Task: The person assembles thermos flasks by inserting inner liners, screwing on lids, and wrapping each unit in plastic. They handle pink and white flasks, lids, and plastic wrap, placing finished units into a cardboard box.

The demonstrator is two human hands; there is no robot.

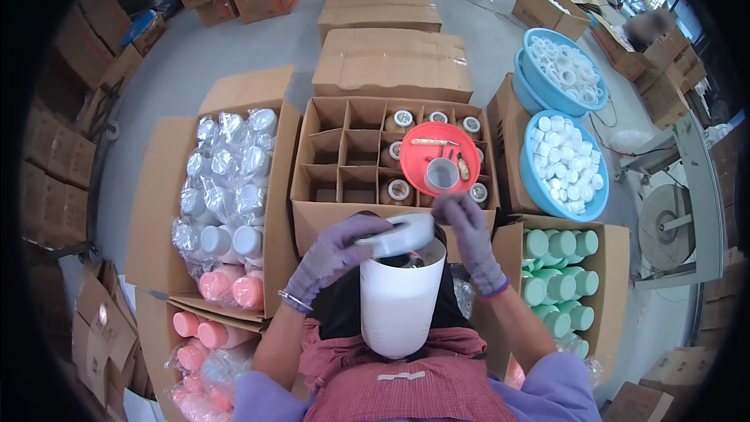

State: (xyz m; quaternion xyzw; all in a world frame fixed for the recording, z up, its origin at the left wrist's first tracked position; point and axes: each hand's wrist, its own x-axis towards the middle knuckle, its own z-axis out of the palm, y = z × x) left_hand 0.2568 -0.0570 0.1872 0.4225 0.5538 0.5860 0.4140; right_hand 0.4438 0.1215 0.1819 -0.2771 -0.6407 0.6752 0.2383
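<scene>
A tall white plastic container stands upright in front of me, between my legs. My left hand, in a grey-purple glove, is closed on a round translucent white lid, tilted above the container's mouth. Something dark and shiny shows inside the container below the lid. My right hand, gloved too, is at the far right of the rim, fingers curled together; whether they hold anything is hidden. Just beyond it, a red round tray bears a grey cup, a slim pointed tool and small items.
The tray rests on a divided carton with several capped jars. Left, a carton holds bagged bottles; right, another holds green-capped bottles. Blue basins of white caps and clear rings stand right. A person is far right.
</scene>
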